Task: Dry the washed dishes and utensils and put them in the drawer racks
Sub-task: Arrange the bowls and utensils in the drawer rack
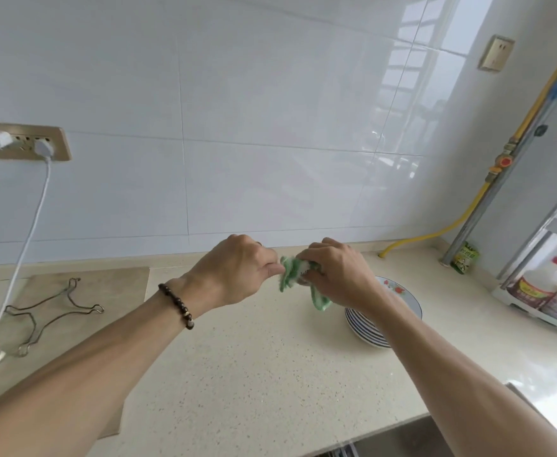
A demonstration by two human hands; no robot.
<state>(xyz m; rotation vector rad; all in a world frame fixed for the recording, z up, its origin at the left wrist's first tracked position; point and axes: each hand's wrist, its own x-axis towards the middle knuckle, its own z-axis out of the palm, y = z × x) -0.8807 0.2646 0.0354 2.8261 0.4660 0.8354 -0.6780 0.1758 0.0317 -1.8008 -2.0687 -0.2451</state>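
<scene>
Both my hands are raised over the beige counter (254, 357), close together. My right hand (336, 272) grips a bunched green-and-white cloth (290, 275), whose tail hangs below the palm. My left hand (237, 272), with a dark bead bracelet on its wrist, is curled with thumb and fingers pinched right at the cloth's left end; whatever small thing it holds is hidden. A stack of several blue-rimmed plates (399, 291) with a flower pattern sits on the counter under my right forearm.
A wooden board (115, 285) with a wire trivet (49, 311) lies at left, below a wall socket (23, 143) with white cables. At right stand a rack with bottles (544, 295), a yellow gas hose (435, 232) and a green packet (465, 258). A sink edge (402, 440) shows at the bottom.
</scene>
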